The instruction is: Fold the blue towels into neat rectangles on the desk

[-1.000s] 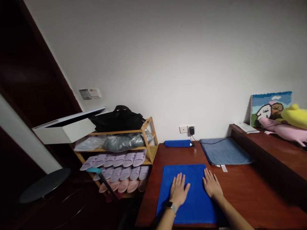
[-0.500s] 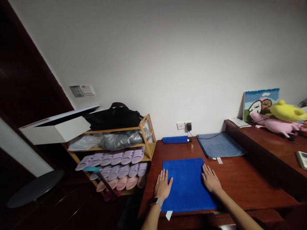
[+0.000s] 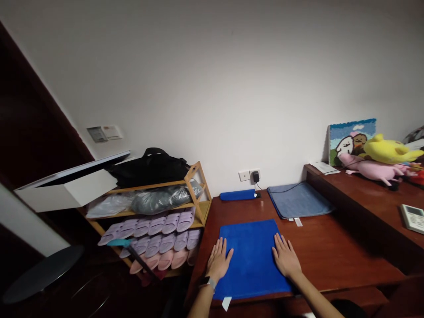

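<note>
A bright blue towel (image 3: 251, 256) lies flat on the dark wooden table (image 3: 324, 251), with a white tag hanging off its near edge. My left hand (image 3: 219, 261) rests flat and open on the towel's left edge, fingers together and pointing away from me; a watch sits on that wrist. On the towel's right edge my right hand (image 3: 285, 259) lies flat and open too. Neither hand holds anything.
A rolled blue cloth (image 3: 237, 194) and a grey-blue folded mat (image 3: 298, 200) lie near the wall socket. A raised shelf (image 3: 371, 194) on the right holds plush toys and a remote. Left of the table stands a wooden rack (image 3: 195, 190) of slippers with a black bag.
My left hand slid from the middle of the towel out to its left edge. The right hand stayed at the right edge. The view shifted, so everything sits further left.
</note>
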Motion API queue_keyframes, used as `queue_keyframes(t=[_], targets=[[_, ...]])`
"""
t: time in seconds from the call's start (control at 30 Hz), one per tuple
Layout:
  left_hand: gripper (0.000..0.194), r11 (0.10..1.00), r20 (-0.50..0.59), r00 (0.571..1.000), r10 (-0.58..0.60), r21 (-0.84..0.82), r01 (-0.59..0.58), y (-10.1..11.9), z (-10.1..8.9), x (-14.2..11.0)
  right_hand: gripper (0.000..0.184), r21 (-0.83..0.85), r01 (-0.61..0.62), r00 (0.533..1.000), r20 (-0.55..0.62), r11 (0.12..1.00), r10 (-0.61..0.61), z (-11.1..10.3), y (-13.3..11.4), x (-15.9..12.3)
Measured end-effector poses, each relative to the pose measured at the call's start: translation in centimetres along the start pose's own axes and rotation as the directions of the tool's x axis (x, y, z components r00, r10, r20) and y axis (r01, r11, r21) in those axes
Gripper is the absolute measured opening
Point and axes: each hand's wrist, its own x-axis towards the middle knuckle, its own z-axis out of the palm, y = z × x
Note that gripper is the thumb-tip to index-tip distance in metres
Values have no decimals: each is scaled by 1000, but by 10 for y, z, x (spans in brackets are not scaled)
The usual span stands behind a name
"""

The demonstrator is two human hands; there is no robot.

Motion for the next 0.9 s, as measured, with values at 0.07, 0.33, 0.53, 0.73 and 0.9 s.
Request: queue_keyframes(t=[0.07, 0.33, 0.53, 0.73, 0.9], targets=[[79, 1000, -28, 1000, 12, 7, -12, 15, -4, 2, 71, 3, -1, 1000, -2, 1000, 1, -1, 0, 1], [67, 866, -86, 878, 470, -148, -478, 173, 21, -11, 67, -37, 66, 998, -5, 997, -67, 10, 10, 6], [74, 933, -47, 947, 318, -159, -322, 142, 22, -18, 68, -33, 21, 1000, -11, 999, -21, 10, 9, 6], [78, 999, -62, 998, -11, -46, 8, 28, 10, -30, 70, -29, -6, 1000, -9, 1000, 6, 6, 4, 4], [83, 999, -107, 993, -42, -39, 38, 11, 12, -38, 69, -60, -22, 1000, 9, 998, 22, 1, 1, 4]])
